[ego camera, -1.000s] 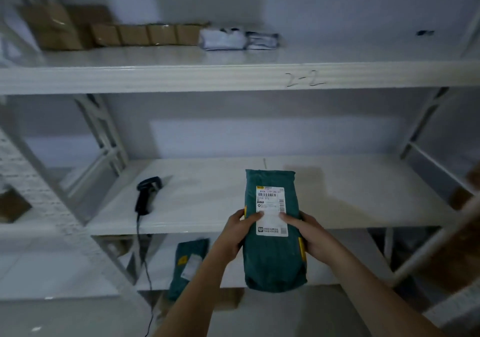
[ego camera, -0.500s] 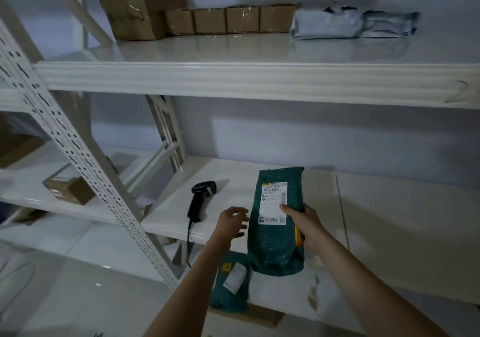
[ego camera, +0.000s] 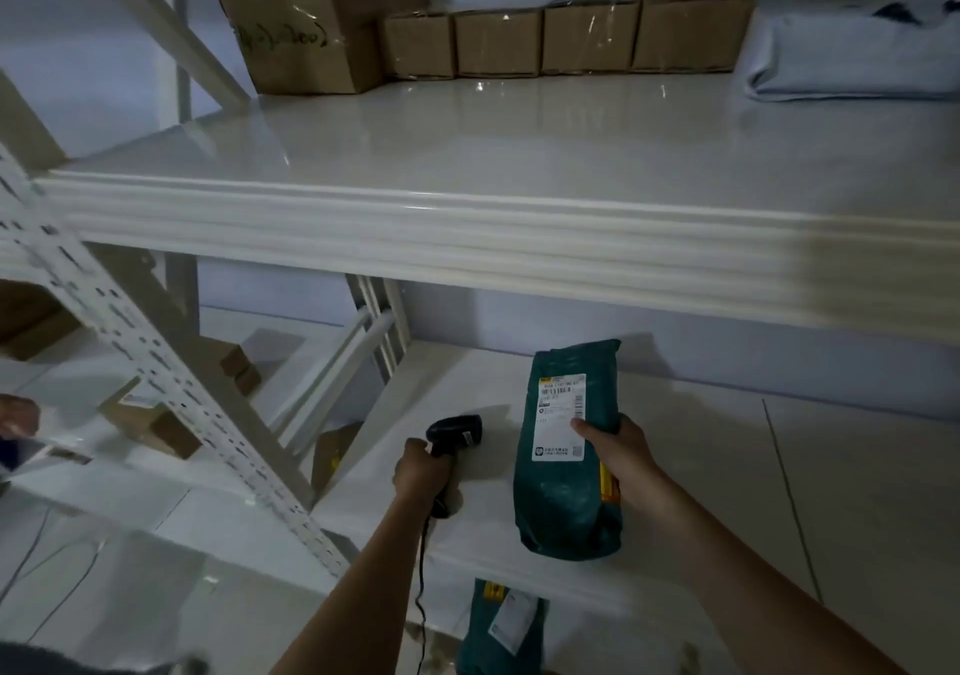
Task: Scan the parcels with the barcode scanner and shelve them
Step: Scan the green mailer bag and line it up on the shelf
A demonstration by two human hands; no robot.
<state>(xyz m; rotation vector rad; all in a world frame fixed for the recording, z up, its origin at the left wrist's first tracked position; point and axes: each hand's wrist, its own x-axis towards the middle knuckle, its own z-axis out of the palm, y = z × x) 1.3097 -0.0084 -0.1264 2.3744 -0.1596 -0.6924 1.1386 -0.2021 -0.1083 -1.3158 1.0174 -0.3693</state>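
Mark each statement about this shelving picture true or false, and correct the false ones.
1. The left hand grips the barcode scanner. True.
2. The right hand holds a brown box. False: it holds a green parcel.
3. The parcel's white label faces the camera. True.
4. The top shelf holds nothing. False: cardboard boxes and a grey bag sit along its back.
5. Another green parcel lies on a lower level. True.
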